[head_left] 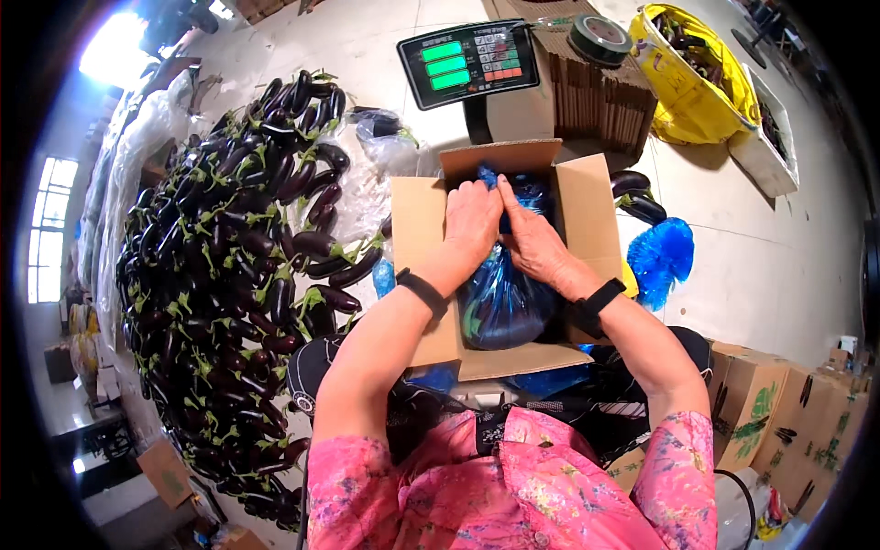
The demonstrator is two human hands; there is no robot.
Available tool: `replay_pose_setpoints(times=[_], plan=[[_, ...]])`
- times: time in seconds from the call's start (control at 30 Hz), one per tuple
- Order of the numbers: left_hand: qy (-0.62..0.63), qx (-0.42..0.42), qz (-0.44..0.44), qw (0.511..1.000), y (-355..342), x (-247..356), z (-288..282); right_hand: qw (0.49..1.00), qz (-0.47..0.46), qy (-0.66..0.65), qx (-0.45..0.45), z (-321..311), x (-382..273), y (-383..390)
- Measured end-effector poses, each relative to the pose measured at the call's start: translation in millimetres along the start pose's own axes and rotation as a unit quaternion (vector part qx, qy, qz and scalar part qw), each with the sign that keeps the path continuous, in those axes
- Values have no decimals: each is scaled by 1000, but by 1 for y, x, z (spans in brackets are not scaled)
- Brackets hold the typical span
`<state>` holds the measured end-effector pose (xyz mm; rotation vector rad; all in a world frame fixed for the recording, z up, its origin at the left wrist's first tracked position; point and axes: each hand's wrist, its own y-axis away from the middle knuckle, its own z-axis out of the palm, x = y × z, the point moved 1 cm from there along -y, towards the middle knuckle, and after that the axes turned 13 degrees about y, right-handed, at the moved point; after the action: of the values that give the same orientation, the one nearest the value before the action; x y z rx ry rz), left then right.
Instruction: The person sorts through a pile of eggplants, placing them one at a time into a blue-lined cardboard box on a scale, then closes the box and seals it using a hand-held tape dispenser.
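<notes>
An open cardboard box [592, 203] stands in front of me with its flaps spread outward. Inside it sits a blue translucent plastic bag [506, 307] with dark eggplants showing through. My left hand [473, 218] is closed on the bag's gathered top. My right hand [536, 240] pinches the same gathered plastic from the other side, thumb up against the left fingers. Part of the bag's neck is hidden beneath both hands.
A large heap of eggplants [220, 275] covers the floor at left. Behind the box stands a scale display [467, 64], beside stacked flat cardboard [600, 101] topped by a tape roll [600, 40]. A yellow sack [697, 87], a blue bag [660, 261] and cartons [747, 399] lie at right.
</notes>
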<state>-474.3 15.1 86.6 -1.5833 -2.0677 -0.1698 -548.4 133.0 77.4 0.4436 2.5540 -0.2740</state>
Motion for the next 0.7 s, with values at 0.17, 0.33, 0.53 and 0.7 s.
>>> replay_pose_setpoints(times=[0.17, 0.33, 0.53, 0.7], plan=[[163, -96, -81, 979, -17, -3, -38, 996, 75, 32, -20, 21, 7, 8], [-56, 157, 193, 967, -38, 30, -96, 990, 65, 127, 9, 31, 4, 5], [66, -184, 47, 980, -3, -9, -64, 970, 116, 196, -84, 26, -4, -1], [67, -109, 130, 983, 28, -12, -39, 979, 101, 175, -6, 26, 0, 12]])
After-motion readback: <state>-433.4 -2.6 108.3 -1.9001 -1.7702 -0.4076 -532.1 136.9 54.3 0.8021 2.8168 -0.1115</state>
